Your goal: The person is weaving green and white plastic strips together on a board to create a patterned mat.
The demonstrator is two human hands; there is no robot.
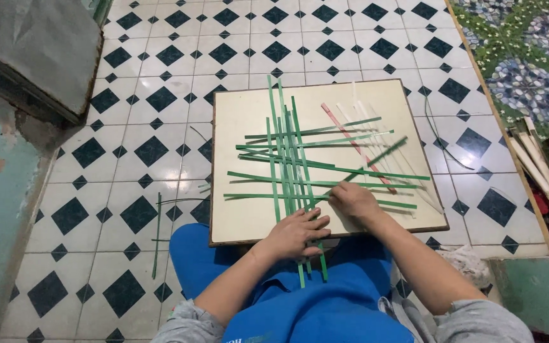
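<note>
Green strips [287, 166] lay crossed in a loose lattice on the cream board [236, 216], and we pressed our left hand [297, 232] flat and unclenched on the upright ones near the board's near edge. Our right hand [352, 199] pinched the end of a crosswise green strip just beside it. A pink strip [355, 145] and pale strips [376, 136] lay slanted toward the board's far right corner, the board resting on our blue lap [312, 305] above the tiled floor [147, 95].
</note>
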